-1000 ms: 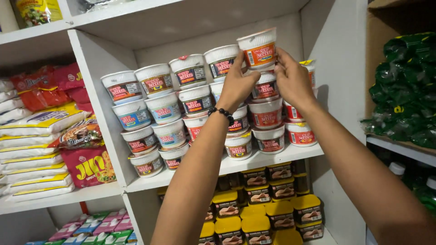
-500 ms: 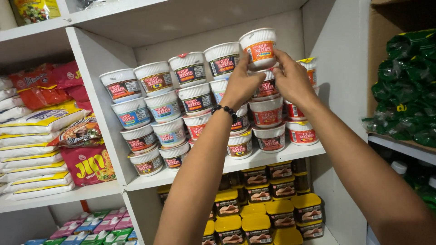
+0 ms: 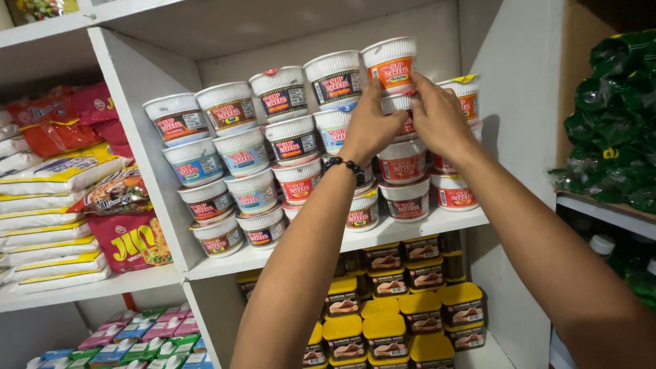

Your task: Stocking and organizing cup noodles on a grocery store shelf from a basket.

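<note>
White shelf (image 3: 410,229), stacked noodle cups leaning in rows toward right wall. Our left hand (image 3: 372,126) and right hand (image 3: 437,116) close their grip on orange-banded top cup (image 3: 389,65), steadying it atop right-end stack (image 3: 403,164). Yellow-lidded tins (image 3: 383,328) on shelf below.

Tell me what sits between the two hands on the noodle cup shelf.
In the head view, a white noodle cup with a red label sits between the left hand and right hand, beneath the orange-labelled white cup.
</note>
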